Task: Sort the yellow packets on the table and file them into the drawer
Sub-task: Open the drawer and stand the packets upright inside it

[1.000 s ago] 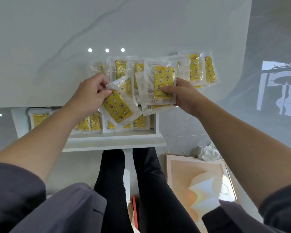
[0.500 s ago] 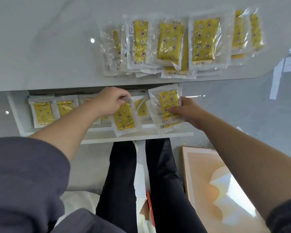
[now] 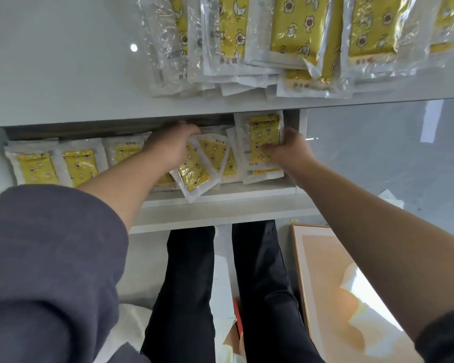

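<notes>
My left hand point(image 3: 172, 148) is down in the open drawer point(image 3: 247, 191), fingers curled over the top end of a tilted packet point(image 3: 194, 174). That packet slants away below my knuckles, and its lower corner lies over the drawer's front wall. My right hand point(image 3: 290, 151) is near it on the right, thumb pressed on the yellow face of an upright packet point(image 3: 264, 137) and fingers wrapped round its right edge, so this grip is closed on its packet too. The upright packet sits at the drawer's right end, on top of others stacked under my thumb (how many lie beneath, I cannot tell). Between my two hands a leaning packet point(image 3: 216, 153) shows, partly covered by the one in my left. Left of my left wrist a row of packets point(image 3: 80, 163) lies flat, side by side, running under my forearm. Beyond both sets of fingertips, past the edge of the white table point(image 3: 63, 74), a loose pile of packets point(image 3: 294, 35) overlaps on the tabletop, well apart from either grip. Below my forearms are my legs point(image 3: 186, 284) in black trousers, and under my right forearm a framed picture point(image 3: 333, 284) rests on the floor.
</notes>
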Tool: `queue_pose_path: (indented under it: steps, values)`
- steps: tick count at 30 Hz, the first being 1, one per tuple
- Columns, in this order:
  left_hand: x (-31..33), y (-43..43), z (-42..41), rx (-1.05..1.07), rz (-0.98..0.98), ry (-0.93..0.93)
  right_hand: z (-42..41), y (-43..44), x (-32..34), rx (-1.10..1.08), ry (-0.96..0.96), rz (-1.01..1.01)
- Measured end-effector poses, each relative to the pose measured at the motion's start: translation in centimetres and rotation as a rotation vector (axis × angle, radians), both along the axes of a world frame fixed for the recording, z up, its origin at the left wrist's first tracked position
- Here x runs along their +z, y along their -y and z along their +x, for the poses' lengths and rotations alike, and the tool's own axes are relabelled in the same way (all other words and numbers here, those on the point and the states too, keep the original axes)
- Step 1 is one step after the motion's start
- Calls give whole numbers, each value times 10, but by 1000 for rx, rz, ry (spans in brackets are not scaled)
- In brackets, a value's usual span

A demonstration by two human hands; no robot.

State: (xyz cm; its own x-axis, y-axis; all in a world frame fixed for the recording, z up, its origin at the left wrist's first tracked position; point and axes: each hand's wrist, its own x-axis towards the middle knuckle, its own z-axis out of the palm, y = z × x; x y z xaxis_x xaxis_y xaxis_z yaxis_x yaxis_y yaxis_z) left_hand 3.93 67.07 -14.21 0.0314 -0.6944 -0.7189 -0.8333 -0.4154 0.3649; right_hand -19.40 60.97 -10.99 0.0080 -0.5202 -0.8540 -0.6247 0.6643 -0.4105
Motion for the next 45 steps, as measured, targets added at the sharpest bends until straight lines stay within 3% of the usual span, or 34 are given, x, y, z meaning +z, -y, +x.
queue_pose_path:
  steps: [3,11,18,25,29,35,45]
  values:
    - [6,-1,10,-61,-77,-21,12,-2,-2,39,-23,1]
    - [25,-22,66,-145,-14,136,29,-13,-3,23,-54,55]
    - [32,-33,79,-318,-4,95,30,-26,-15,13,-160,2]
    - [12,-38,65,7,-81,9,31,-24,-19,172,-313,-40]
    - [13,-32,47,-88,-214,163,29,-24,-17,298,-398,-73]
    - [6,-3,-7,-253,-208,149,18,-22,-17,314,-423,-49]
    - [4,-10,4,-199,-151,483,6,-12,-12,496,-512,6]
